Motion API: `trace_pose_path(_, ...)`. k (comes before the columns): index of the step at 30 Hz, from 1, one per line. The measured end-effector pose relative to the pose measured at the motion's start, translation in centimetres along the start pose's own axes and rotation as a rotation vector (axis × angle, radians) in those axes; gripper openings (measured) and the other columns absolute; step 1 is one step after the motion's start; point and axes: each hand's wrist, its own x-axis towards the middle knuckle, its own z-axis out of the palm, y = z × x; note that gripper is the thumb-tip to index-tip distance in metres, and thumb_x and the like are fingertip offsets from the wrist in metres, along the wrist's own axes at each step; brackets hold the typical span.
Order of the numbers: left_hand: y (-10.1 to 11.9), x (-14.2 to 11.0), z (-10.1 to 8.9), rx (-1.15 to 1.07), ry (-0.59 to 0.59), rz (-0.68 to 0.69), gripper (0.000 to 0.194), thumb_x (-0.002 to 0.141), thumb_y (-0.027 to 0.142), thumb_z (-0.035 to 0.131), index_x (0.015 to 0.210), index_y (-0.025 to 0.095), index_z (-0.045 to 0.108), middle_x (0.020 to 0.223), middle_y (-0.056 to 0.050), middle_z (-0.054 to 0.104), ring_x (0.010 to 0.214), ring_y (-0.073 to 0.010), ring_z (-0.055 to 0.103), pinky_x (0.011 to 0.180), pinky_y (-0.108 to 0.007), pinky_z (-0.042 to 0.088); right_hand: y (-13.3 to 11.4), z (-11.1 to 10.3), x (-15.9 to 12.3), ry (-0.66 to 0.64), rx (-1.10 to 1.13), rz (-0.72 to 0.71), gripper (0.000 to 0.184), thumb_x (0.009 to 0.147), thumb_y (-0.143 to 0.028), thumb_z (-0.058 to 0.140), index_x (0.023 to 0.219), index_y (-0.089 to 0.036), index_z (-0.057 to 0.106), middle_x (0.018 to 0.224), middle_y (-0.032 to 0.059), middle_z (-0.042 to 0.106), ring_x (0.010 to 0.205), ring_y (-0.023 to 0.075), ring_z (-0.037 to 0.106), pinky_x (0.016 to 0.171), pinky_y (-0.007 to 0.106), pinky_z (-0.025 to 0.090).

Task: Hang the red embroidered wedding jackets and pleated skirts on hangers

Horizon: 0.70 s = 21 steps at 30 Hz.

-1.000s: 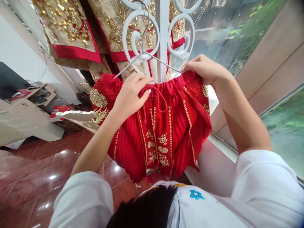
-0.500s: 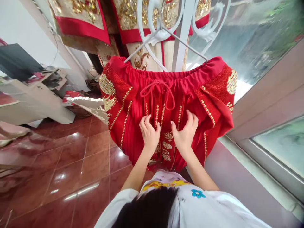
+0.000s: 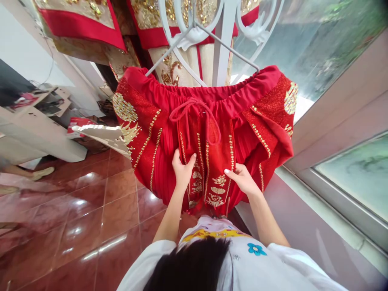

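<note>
A red pleated skirt (image 3: 163, 169) with gold beading hangs by its gathered waistband from a thin metal hanger (image 3: 221, 40). A red drawstring (image 3: 184, 108) is tied in a bow at the front of the waist. Two narrow beaded panels hang down below the bow. My left hand (image 3: 183, 171) is closed on the left panel (image 3: 190, 149), thumb on top and fingers behind the cloth. At the outer edge of the right panel (image 3: 218, 161), my right hand (image 3: 244, 180) pinches the fabric, its fingers partly hidden beneath.
Behind the hanger stands white scrolled metalwork (image 3: 222, 52), with cream and gold garments (image 3: 81, 24) hanging beyond it. A glass window with a frame (image 3: 342, 101) runs along the right. Shelving (image 3: 45, 101) stands at the left above a red tiled floor (image 3: 121, 218). Someone's foot (image 3: 42, 173) shows at far left.
Both hands have moved from hovering over the skirt's front to gripping the two panels. The panels are now spread farther apart, and the view has shifted slightly.
</note>
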Motion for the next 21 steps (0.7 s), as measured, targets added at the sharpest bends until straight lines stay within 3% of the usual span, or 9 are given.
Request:
trace_pose_path(2,-0.2,-0.2,-0.3,0.002,-0.007,-0.013,0.04,0.067,0.036,0.075,0.096,0.015,0.059,0.091,-0.005,0.066,0.084,-0.0172,0.063,0.082,-0.031,0.052,1.0,0.0,0.3,-0.015,0.153,0.049,0.046,0.065,-0.057,0.072,0.087,-0.016,0.068,0.084,0.0056,0.071,0.074,0.0168,0.066,0.073,0.031,0.053)
trace_pose_path(6,-1.1,-0.5,-1.1,-0.093,-0.336,-0.299,0.048,0.058,0.034,0.081,0.097,0.014,0.063,0.096,-0.007,0.069,0.089,-0.0213,0.066,0.085,-0.035,0.053,1.8,-0.8,0.4,-0.143,0.08,0.094,0.047,0.057,-0.047,0.08,0.09,-0.015,0.069,0.086,0.0057,0.071,0.077,0.0168,0.066,0.077,0.031,0.054)
trace_pose_path(8,-1.3,-0.1,-2.6,-0.097,-0.457,-0.418,0.049,0.056,0.035,0.082,0.096,0.013,0.065,0.098,-0.009,0.07,0.091,-0.0237,0.066,0.085,-0.037,0.053,1.3,-2.3,-0.4,-0.17,-0.007,0.111,0.039,0.057,-0.039,0.081,0.085,-0.014,0.07,0.082,0.0053,0.071,0.074,0.0161,0.066,0.074,0.03,0.054)
trace_pose_path(11,-1.2,1.2,-6.9,-0.05,-0.492,-0.491,0.05,0.054,0.038,0.082,0.093,0.011,0.067,0.096,-0.011,0.071,0.087,-0.0253,0.067,0.082,-0.039,0.053,0.2,-5.2,-1.9,0.015,0.001,0.086,0.037,0.055,-0.04,0.081,0.079,-0.015,0.069,0.074,0.0035,0.069,0.064,0.015,0.063,0.064,0.028,0.053)
trace_pose_path(13,-0.9,2.1,-9.6,0.071,-0.394,-0.445,0.049,0.057,0.041,0.08,0.094,0.012,0.067,0.093,-0.01,0.071,0.083,-0.024,0.066,0.08,-0.038,0.053,-0.3,-6.5,-2.3,0.2,-0.08,0.044,0.038,0.059,-0.041,0.078,0.086,-0.016,0.068,0.078,0.0037,0.069,0.064,0.0146,0.062,0.063,0.027,0.051)
trace_pose_path(15,-0.8,2.7,-10.8,0.231,-0.26,-0.303,0.042,0.066,0.042,0.074,0.095,0.013,0.066,0.091,-0.008,0.07,0.081,-0.0212,0.065,0.079,-0.035,0.053,0.0,-6.6,-1.8,0.432,-0.261,-0.062,0.036,0.066,-0.038,0.073,0.093,-0.016,0.065,0.086,0.0055,0.068,0.07,0.0153,0.062,0.067,0.029,0.05)
trace_pose_path(17,-1.3,2.8,-10.1,0.38,-0.102,-0.096,0.038,0.071,0.039,0.069,0.099,0.014,0.064,0.094,-0.007,0.068,0.083,-0.019,0.063,0.08,-0.033,0.051,1.1,-5.3,-0.5,0.712,-0.495,-0.232,0.035,0.068,-0.036,0.07,0.095,-0.015,0.062,0.089,0.007,0.066,0.075,0.0165,0.06,0.07,0.031,0.048)
trace_pose_path(19,-2.3,2.2,-8.3,0.519,0.128,0.139,0.041,0.07,0.036,0.071,0.103,0.014,0.061,0.103,-0.011,0.063,0.091,-0.0199,0.06,0.084,-0.034,0.05,2.7,-3.5,1.0,0.958,-0.774,-0.434,0.026,0.072,-0.033,0.064,0.092,-0.015,0.06,0.088,0.0083,0.063,0.079,0.0178,0.058,0.073,0.032,0.046)
trace_pose_path(21,-3.4,1.2,-6.3,0.671,0.337,0.349,0.035,0.069,0.034,0.073,0.095,0.013,0.062,0.101,-0.013,0.061,0.095,-0.0222,0.058,0.085,-0.036,0.048,4.5,-1.7,2.3,1.091,-1.05,-0.658,0.014,0.079,-0.025,0.056,0.088,-0.016,0.062,0.086,0.009,0.062,0.081,0.0177,0.054,0.076,0.032,0.042)
